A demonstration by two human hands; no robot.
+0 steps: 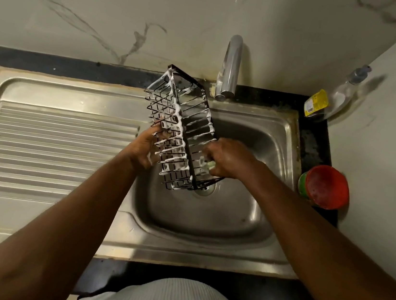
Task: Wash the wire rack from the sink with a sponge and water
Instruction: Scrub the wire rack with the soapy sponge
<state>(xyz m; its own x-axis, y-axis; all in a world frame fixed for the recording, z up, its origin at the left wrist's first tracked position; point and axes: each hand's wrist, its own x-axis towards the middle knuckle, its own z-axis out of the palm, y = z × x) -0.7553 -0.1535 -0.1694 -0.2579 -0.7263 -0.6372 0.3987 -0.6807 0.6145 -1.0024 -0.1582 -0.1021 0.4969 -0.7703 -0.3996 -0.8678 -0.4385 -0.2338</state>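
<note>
- Over the basin of the stainless-steel sink (207, 226), the black wire rack with thin parallel bars (183, 122) is held tilted on edge. Its low corner hangs just above the drain and its high corner reaches up near the curved chrome tap (231, 63).
- White soap foam streaks most of the bars, so I judge the rack slippery; a light pinch would likely slide off.
- It looks light and stiff. The thin wire in an open frame is unlikely to bend under scrubbing, but it could swing if held at one point only.
- The safest hold, in my judgement, is the thicker outer frame or fingers hooked through the bars, not a flat palm on soapy wire.
- The left hand (143, 149) grips the rack's left side, fingers curled in among the bars to steady it.
- The right hand (228, 157) is closed round a small green-and-pale sponge (209, 164) and presses it against the rack's right side near the lower end.
- No stream of water shows at the tap.
</note>
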